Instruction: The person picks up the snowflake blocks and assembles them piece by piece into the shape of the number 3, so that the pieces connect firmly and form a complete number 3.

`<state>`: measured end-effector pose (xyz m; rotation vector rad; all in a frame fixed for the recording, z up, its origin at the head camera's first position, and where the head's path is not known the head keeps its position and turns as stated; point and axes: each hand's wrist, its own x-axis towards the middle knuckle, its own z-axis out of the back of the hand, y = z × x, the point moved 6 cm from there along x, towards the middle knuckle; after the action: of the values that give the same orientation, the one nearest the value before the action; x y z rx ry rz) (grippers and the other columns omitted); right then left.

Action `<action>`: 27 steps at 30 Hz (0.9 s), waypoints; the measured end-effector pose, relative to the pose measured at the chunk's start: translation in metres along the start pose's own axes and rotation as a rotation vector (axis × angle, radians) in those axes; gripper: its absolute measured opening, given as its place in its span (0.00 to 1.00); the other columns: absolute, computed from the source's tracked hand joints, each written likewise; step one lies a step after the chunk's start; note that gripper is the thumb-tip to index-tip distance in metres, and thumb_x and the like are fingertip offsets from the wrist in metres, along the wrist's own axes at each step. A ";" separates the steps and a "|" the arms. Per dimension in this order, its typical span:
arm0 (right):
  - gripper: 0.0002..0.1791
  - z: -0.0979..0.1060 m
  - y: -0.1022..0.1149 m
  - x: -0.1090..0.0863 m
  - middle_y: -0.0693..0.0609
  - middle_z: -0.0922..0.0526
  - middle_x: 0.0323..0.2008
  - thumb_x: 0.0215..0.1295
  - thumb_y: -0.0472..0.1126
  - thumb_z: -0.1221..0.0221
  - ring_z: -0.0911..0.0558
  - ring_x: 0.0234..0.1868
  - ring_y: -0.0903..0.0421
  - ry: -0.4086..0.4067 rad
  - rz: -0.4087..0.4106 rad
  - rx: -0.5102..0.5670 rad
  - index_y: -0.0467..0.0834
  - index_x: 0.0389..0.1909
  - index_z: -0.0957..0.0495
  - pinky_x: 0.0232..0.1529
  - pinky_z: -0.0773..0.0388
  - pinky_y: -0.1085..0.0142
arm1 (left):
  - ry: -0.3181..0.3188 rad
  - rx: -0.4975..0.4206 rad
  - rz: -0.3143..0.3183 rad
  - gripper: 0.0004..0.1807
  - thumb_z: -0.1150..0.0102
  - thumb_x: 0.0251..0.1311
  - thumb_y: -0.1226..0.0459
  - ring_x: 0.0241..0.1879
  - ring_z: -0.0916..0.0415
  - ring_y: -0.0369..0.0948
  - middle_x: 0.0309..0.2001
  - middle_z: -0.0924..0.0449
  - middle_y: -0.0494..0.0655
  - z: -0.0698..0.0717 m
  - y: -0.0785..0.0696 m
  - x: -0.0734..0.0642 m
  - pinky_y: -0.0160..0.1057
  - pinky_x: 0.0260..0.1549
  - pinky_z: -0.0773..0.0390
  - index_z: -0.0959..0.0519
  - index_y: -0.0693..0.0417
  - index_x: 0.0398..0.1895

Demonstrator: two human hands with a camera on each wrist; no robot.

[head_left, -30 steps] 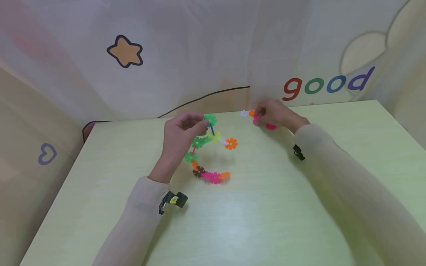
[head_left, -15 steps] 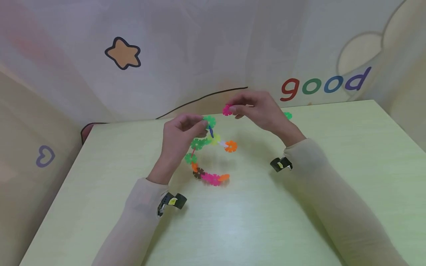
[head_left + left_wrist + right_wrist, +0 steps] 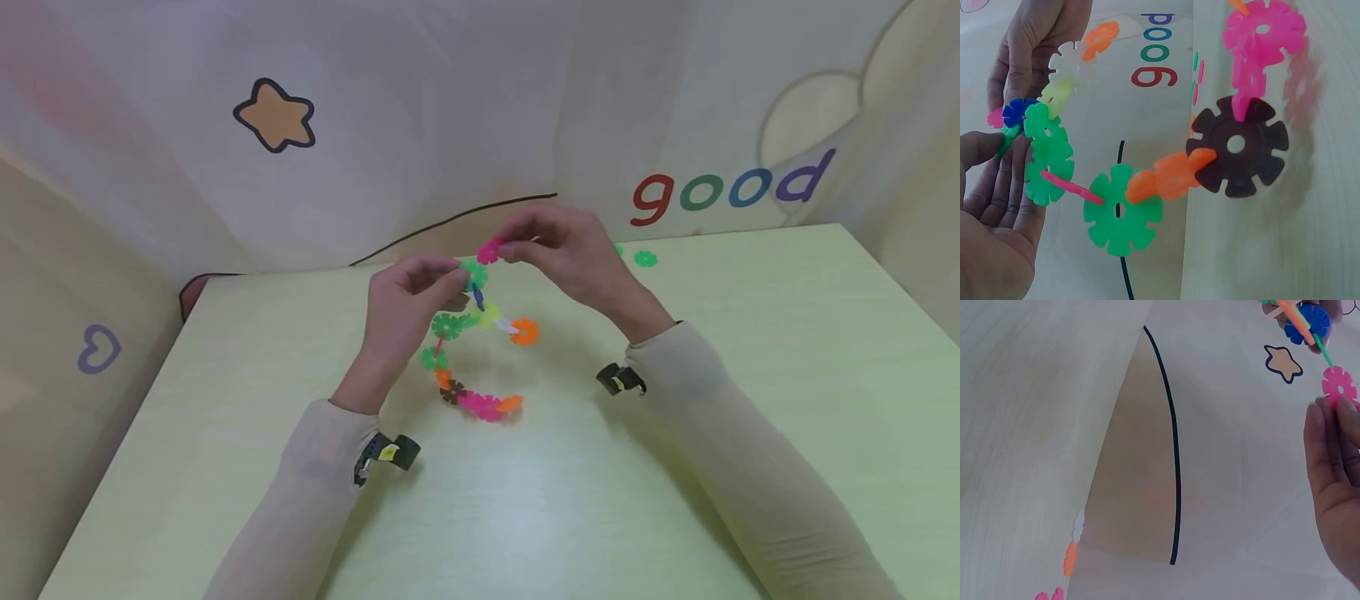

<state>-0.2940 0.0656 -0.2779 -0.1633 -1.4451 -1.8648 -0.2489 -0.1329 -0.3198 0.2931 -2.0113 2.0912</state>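
Observation:
My left hand (image 3: pixel 408 312) pinches a green flower-shaped plastic disc (image 3: pixel 476 274) at the top of a linked chain of such discs. Below it the chain runs through a blue disc (image 3: pixel 478 297), then branches: one way to a white disc and an orange disc (image 3: pixel 524 332), the other down through green, orange and a dark brown disc (image 3: pixel 1237 147) to pink discs (image 3: pixel 486 407). My right hand (image 3: pixel 581 258) pinches a single pink disc (image 3: pixel 1339 386) between thumb and fingers. In the right wrist view its edge meets the green disc's edge; how deeply they engage is unclear.
Loose discs lie along the table's back edge: a green disc (image 3: pixel 646 258) at back right, and a white disc (image 3: pixel 1078 526), an orange disc (image 3: pixel 1070 559) and pink ones in the right wrist view. A printed curtain (image 3: pixel 420 125) stands behind the pale table (image 3: pixel 600 517).
My right hand has taken a pink disc from the back right of the table and brought it left to the green disc. My left hand stays nearly still, holding the chain.

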 end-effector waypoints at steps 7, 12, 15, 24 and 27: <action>0.09 -0.001 0.003 0.000 0.47 0.11 0.40 0.65 0.23 0.32 0.13 0.41 0.51 -0.012 0.033 0.013 0.35 0.44 0.13 0.50 0.13 0.61 | 0.011 0.001 0.006 0.09 0.32 0.71 0.69 0.31 0.12 0.43 0.36 0.11 0.52 0.000 0.000 -0.001 0.44 0.43 0.10 0.16 0.68 0.48; 0.09 -0.002 0.005 0.000 0.45 0.11 0.40 0.64 0.22 0.31 0.13 0.41 0.50 -0.003 0.067 0.022 0.34 0.43 0.13 0.51 0.13 0.61 | 0.030 0.015 -0.002 0.09 0.33 0.71 0.69 0.31 0.12 0.42 0.36 0.12 0.51 -0.002 -0.001 0.000 0.43 0.44 0.11 0.16 0.68 0.48; 0.09 -0.004 0.004 0.001 0.45 0.11 0.40 0.64 0.22 0.31 0.13 0.41 0.51 0.000 0.075 0.022 0.34 0.43 0.13 0.51 0.13 0.61 | 0.038 0.024 -0.005 0.09 0.33 0.71 0.69 0.32 0.11 0.44 0.36 0.11 0.52 -0.002 -0.001 0.000 0.44 0.44 0.11 0.16 0.68 0.48; 0.09 -0.005 0.001 -0.001 0.47 0.10 0.36 0.60 0.22 0.29 0.11 0.37 0.55 -0.047 0.073 0.012 0.35 0.40 0.10 0.47 0.12 0.61 | 0.039 0.029 0.022 0.09 0.33 0.71 0.69 0.32 0.11 0.45 0.36 0.12 0.52 -0.003 -0.001 0.000 0.44 0.44 0.11 0.16 0.68 0.47; 0.09 -0.007 0.001 -0.001 0.45 0.10 0.35 0.60 0.20 0.30 0.10 0.36 0.54 -0.046 0.104 0.030 0.34 0.38 0.10 0.46 0.12 0.61 | 0.042 0.027 0.033 0.09 0.33 0.72 0.69 0.31 0.11 0.42 0.36 0.12 0.51 -0.004 0.000 -0.001 0.43 0.44 0.11 0.16 0.69 0.47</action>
<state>-0.2901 0.0602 -0.2801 -0.2635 -1.4674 -1.7649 -0.2483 -0.1291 -0.3199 0.2199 -1.9784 2.1277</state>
